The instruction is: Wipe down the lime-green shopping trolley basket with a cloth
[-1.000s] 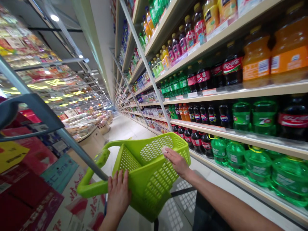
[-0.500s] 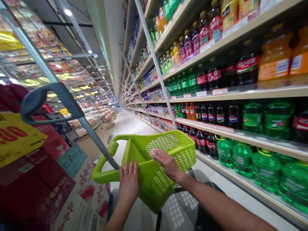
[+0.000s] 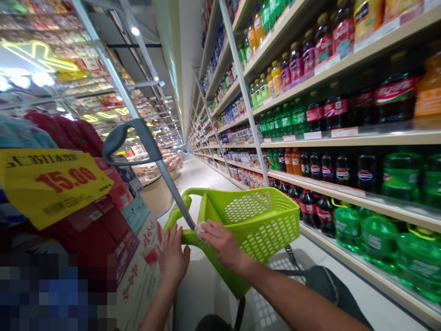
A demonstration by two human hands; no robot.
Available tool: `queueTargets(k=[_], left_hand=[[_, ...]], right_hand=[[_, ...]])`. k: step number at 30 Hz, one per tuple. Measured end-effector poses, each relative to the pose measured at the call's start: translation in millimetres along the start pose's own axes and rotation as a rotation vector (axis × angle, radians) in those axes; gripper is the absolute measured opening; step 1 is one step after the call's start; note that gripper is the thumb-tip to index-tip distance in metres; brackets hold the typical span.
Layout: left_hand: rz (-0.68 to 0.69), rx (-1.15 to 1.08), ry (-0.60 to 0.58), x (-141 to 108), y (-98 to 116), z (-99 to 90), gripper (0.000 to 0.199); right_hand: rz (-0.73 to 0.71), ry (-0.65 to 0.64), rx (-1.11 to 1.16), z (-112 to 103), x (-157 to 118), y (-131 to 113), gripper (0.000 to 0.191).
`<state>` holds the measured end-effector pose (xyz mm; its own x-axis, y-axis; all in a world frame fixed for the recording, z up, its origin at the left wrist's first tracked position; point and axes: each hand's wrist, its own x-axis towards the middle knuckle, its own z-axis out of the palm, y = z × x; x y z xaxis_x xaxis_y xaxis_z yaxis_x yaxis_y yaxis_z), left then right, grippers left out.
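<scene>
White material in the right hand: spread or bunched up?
Bunched up: a small crumpled white wad pokes out from the right hand.

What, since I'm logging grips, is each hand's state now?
Left hand: touching the green basket; grip cannot be told.
Right hand: holding a pale wad.

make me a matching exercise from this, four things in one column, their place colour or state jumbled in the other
1. right hand
2. left hand
3. shopping basket
4. price sign

A. lime green, with perforated sides
B. holding a crumpled whitish wipe
C. yellow, with red figures 15.00
D. on the basket's handle, without a wipe

Pairs: 1-B, 2-D, 3-A, 4-C
</scene>
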<state>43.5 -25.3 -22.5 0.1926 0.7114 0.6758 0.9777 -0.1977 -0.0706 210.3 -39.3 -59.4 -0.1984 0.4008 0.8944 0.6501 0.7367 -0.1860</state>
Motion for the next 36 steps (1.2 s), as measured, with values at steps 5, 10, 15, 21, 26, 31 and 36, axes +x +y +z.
queueTargets(k=[5,10,15,21,26,31,36], left_hand=[[-0.005,0.093,-0.208,3.3,2.6,-12.5,0.060],[0.004,0.147,-0.142,-4.3,10.0,-8.2,0.065],[-0.035,0.123,-0.049,-12.4,20.6,1.3,0.056],[0.268,0.046,0.003,-30.4,53.8,12.8,0.049],[0.350,0.012,-0.107,-20.8,81.1,25.4,0.054],[0.317,0.050,-0.152,-18.8,95.3,33.3,0.055],[0.413,0.081,-0.187,-19.3,101.9,34.6,0.057]], right_hand=[[0.008,-0.259,-0.101,48.2,-79.6,-1.4,0.020],[0.072,-0.039,-0.106,22.2,-59.3,5.9,0.030],[0.028,0.035,-0.108,5.6,-27.5,22.7,0.035],[0.115,-0.047,-0.144,-2.0,-112.5,47.5,0.033],[0.104,0.121,-0.207,-29.4,-88.2,57.8,0.040],[0.078,0.010,-0.257,-17.1,-131.3,70.7,0.032],[0.148,0.003,-0.286,-30.0,-144.1,75.6,0.036]])
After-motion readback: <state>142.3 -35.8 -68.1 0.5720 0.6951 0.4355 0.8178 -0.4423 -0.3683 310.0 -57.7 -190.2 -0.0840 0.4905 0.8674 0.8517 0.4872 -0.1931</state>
